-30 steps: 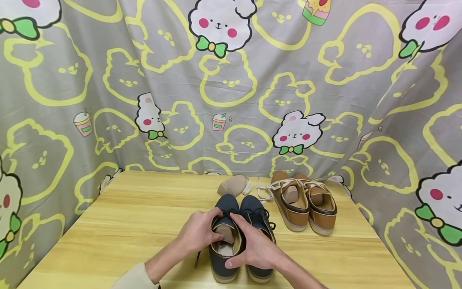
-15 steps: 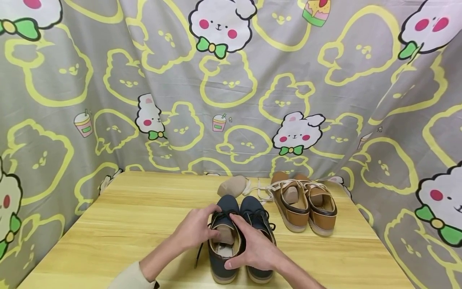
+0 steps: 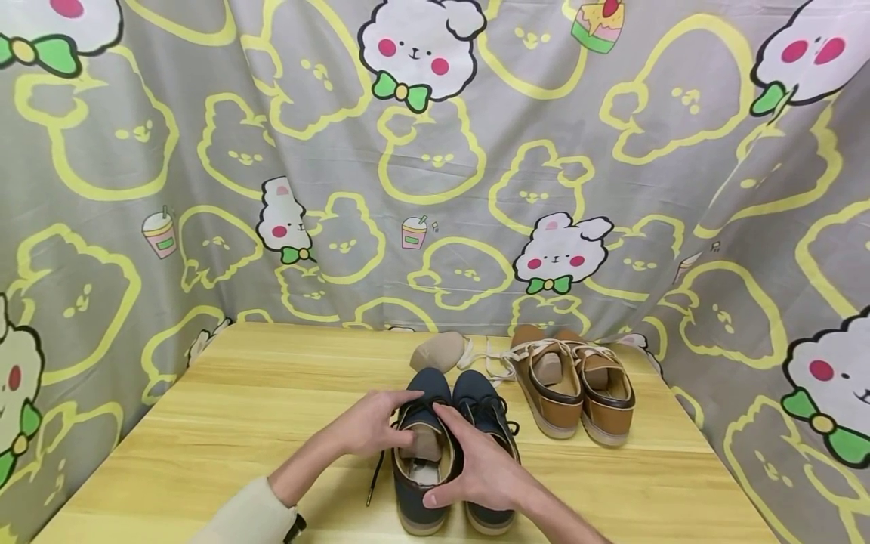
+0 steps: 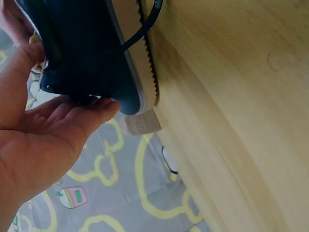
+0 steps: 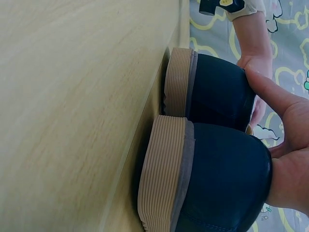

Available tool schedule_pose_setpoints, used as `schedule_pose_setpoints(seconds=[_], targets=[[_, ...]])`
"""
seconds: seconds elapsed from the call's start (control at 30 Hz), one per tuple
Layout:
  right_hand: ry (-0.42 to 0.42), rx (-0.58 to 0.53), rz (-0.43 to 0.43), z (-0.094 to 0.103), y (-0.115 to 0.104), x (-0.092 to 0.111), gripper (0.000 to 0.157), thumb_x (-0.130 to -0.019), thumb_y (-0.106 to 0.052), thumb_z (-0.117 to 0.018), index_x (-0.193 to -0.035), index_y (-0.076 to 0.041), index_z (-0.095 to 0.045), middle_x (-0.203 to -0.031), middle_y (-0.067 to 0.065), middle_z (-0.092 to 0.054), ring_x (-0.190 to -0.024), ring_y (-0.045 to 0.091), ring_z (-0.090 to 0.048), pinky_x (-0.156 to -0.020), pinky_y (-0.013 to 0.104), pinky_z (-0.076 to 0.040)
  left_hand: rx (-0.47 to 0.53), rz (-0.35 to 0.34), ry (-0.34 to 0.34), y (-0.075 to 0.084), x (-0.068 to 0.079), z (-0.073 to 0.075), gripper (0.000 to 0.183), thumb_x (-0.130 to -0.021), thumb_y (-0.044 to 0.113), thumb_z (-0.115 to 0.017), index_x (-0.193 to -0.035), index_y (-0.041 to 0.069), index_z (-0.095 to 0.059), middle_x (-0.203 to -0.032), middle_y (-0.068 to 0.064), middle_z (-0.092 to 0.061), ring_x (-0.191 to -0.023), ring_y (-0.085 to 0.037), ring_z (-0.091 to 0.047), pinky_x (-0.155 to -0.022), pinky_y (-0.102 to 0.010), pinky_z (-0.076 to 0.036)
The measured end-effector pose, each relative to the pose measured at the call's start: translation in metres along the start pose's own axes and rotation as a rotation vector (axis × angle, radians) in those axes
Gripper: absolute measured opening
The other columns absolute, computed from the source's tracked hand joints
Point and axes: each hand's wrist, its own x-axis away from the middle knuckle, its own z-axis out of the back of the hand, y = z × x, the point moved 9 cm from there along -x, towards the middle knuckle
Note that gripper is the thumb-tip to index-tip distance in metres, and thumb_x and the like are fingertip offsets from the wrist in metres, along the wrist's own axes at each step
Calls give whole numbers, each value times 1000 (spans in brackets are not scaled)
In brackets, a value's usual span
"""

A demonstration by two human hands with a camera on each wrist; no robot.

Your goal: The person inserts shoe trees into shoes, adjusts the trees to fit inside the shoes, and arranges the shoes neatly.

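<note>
A pair of navy lace-up shoes stands side by side on the table in the head view. My left hand is at the outer side of the left navy shoe, with fingers along its lace area and thumb at the rim of its opening. In the left wrist view those fingers lie fairly straight against the upper. My right hand spans the same shoe's inner side, thumb at the heel collar, fingers near the tongue. A brown insert sits inside. The right navy shoe is partly hidden under my right hand.
Brown shoes with untied white laces stand at the back right, with inserts inside. A beige shoe-shaped insert lies behind the navy shoes. A loose dark lace hangs at the left shoe's side. A patterned curtain encloses the wooden table.
My left hand has shifted slightly left, and its thumb has drawn back from inside the shoe toward the rim. My right hand and the shoes have stayed in place.
</note>
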Motion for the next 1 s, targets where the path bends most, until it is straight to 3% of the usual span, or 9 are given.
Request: schedule_pose_setpoints(seconds=[0.13, 0.27, 0.4, 1.0], targets=[[1, -3, -1, 0, 0, 0, 117, -72, -55, -87, -163, -22, -22, -168, 6, -26, -151, 38, -29, -110, 68, -33, -4, -15, -18, -1, -1, -1, 66, -85, 21, -69, -145, 1, -53, -112, -7, -67, -61, -4, -45, -76, -27, -44], [1, -9, -3, 0, 1, 0, 117, -72, -54, -87, -163, -22, -21, -168, 5, -26, -152, 37, -29, -111, 68, -33, -1, -19, -39, -1, -3, 1, 63, -86, 22, -68, -144, 1, -54, -119, -6, -67, -78, -9, -54, -77, -28, -44], [1, -11, 0, 0, 1, 0, 117, -73, -55, -87, -163, -22, -21, -168, 5, -25, -152, 37, -28, -112, 67, -32, 13, -22, -60, -1, -4, 0, 61, -87, 20, -67, -144, 1, -55, -122, -6, -67, -85, -13, -56, -78, -27, -44], [-1, -23, -2, 0, 1, 1, 116, -73, -52, -88, -163, -24, -22, -168, 4, -26, -152, 37, -29, -111, 67, -32, 28, -30, -71, -1, -5, -2, 59, -88, 19, -67, -143, 3, -56, -121, -6, -68, -80, -11, -56, -75, -26, -44]])
